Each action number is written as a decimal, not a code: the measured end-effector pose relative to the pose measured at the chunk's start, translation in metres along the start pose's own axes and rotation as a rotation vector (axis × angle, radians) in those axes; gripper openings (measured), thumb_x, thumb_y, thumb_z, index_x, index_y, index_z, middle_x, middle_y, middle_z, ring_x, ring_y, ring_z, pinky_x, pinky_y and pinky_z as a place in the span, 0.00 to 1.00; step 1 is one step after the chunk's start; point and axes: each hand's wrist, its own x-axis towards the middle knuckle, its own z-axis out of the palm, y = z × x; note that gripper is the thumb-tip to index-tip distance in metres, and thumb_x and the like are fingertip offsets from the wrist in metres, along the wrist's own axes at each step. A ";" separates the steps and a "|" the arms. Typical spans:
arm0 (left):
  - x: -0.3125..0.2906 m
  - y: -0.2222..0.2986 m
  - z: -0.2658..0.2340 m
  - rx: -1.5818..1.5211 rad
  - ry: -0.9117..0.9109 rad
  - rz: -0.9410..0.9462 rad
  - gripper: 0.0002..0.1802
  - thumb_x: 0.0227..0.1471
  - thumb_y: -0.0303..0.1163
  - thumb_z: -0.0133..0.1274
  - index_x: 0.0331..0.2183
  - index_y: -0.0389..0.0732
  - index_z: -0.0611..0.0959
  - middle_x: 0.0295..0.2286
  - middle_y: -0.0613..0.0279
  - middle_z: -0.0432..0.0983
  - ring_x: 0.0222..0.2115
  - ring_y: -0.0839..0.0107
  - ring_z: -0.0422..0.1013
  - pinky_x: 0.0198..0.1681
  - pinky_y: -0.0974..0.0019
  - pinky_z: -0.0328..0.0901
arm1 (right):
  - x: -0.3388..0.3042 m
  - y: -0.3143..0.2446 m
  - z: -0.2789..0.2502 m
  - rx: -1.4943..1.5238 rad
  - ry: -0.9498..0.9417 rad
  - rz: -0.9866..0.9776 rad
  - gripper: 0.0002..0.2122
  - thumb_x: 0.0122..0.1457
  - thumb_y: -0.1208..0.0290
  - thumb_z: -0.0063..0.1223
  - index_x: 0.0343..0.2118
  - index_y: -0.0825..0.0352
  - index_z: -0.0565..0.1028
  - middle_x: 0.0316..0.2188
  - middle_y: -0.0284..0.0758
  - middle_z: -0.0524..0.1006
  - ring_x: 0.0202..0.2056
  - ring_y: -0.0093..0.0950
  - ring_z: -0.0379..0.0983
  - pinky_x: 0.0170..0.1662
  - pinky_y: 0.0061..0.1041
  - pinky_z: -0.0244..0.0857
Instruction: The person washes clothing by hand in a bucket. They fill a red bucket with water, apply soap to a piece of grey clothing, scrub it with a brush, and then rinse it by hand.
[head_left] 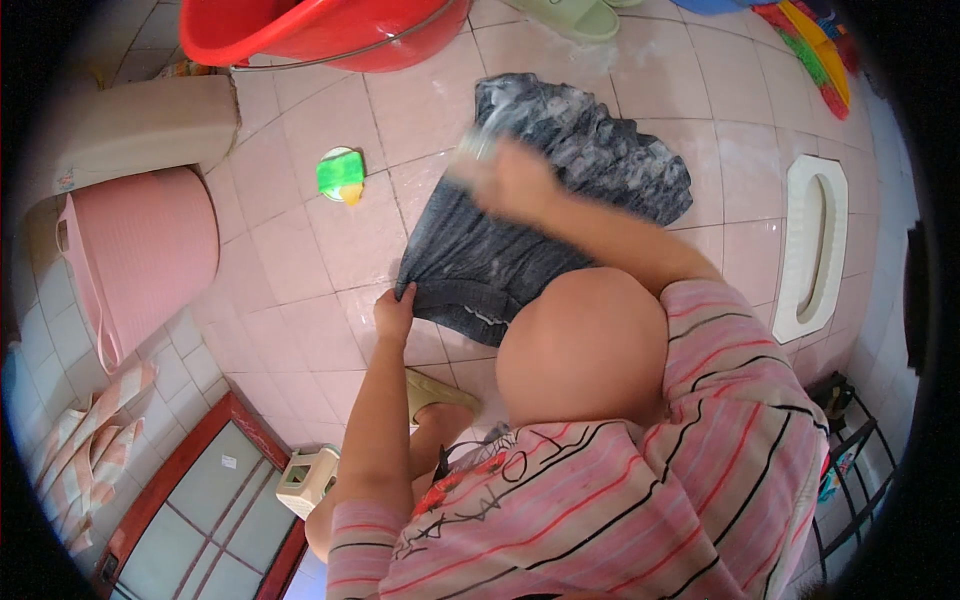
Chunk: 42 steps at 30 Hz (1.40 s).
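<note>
A dark grey soapy garment (560,200) lies spread on the pink tiled floor (300,260). My left hand (394,308) pinches its near edge and holds it down. My right hand (505,172) is blurred over the middle of the cloth, closed around a pale scrubbing brush (478,142) that presses on the fabric. I crouch over it, with my knee (585,345) below the garment and my striped pink shirt in the lower view.
A red basin (320,30) stands at the top. A pink bucket (150,250) lies at the left beside a beige stool. A green and yellow soap dish (341,174) rests on the tiles. A white floor toilet (812,245) sits at the right, green slippers at the top.
</note>
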 end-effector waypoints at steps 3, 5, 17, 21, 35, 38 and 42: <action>0.007 -0.011 -0.002 0.045 0.010 0.028 0.24 0.46 0.49 0.57 0.21 0.35 0.79 0.19 0.49 0.75 0.22 0.56 0.72 0.27 0.56 0.63 | -0.070 -0.046 0.034 0.020 -0.335 -0.324 0.22 0.45 0.61 0.55 0.46 0.38 0.72 0.36 0.39 0.71 0.40 0.37 0.70 0.41 0.35 0.68; 0.012 -0.011 -0.001 -0.009 0.001 -0.049 0.23 0.44 0.49 0.59 0.22 0.35 0.80 0.18 0.51 0.75 0.22 0.58 0.72 0.27 0.57 0.63 | -0.056 -0.009 0.012 -0.080 -0.306 -0.204 0.22 0.45 0.60 0.55 0.48 0.38 0.72 0.36 0.39 0.70 0.39 0.37 0.70 0.40 0.35 0.67; 0.021 0.059 0.059 -0.282 0.369 -0.200 0.33 0.32 0.50 0.69 0.28 0.31 0.76 0.27 0.53 0.75 0.29 0.59 0.73 0.32 0.59 0.67 | -0.009 0.099 -0.031 0.060 0.387 0.561 0.28 0.47 0.50 0.54 0.55 0.38 0.65 0.42 0.46 0.66 0.41 0.45 0.68 0.44 0.39 0.65; 0.005 0.087 0.080 -0.691 -0.117 -0.345 0.27 0.32 0.43 0.70 0.27 0.33 0.76 0.26 0.60 0.74 0.29 0.67 0.70 0.33 0.63 0.65 | -0.028 0.071 -0.022 0.231 0.478 0.549 0.32 0.44 0.56 0.57 0.56 0.49 0.65 0.39 0.49 0.66 0.39 0.46 0.68 0.42 0.39 0.65; 0.002 0.056 0.045 -0.664 -0.153 -0.150 0.11 0.44 0.21 0.56 0.19 0.40 0.70 0.17 0.63 0.68 0.14 0.71 0.68 0.14 0.67 0.70 | -0.068 0.135 -0.060 -0.234 0.303 0.228 0.24 0.47 0.60 0.55 0.50 0.38 0.69 0.33 0.40 0.69 0.33 0.39 0.69 0.32 0.38 0.65; 0.002 0.053 0.046 -0.700 -0.165 -0.141 0.09 0.45 0.21 0.53 0.22 0.41 0.70 0.18 0.63 0.68 0.15 0.71 0.68 0.14 0.67 0.69 | -0.061 0.124 -0.061 -0.161 0.383 0.576 0.24 0.46 0.59 0.56 0.51 0.38 0.70 0.34 0.43 0.69 0.35 0.41 0.70 0.35 0.39 0.67; -0.001 0.062 0.047 -0.991 -0.219 -0.260 0.10 0.44 0.19 0.49 0.20 0.43 0.68 0.18 0.64 0.65 0.15 0.69 0.65 0.12 0.66 0.65 | -0.064 0.011 -0.016 0.082 0.180 0.128 0.24 0.44 0.58 0.58 0.49 0.40 0.71 0.35 0.43 0.69 0.39 0.42 0.69 0.40 0.40 0.67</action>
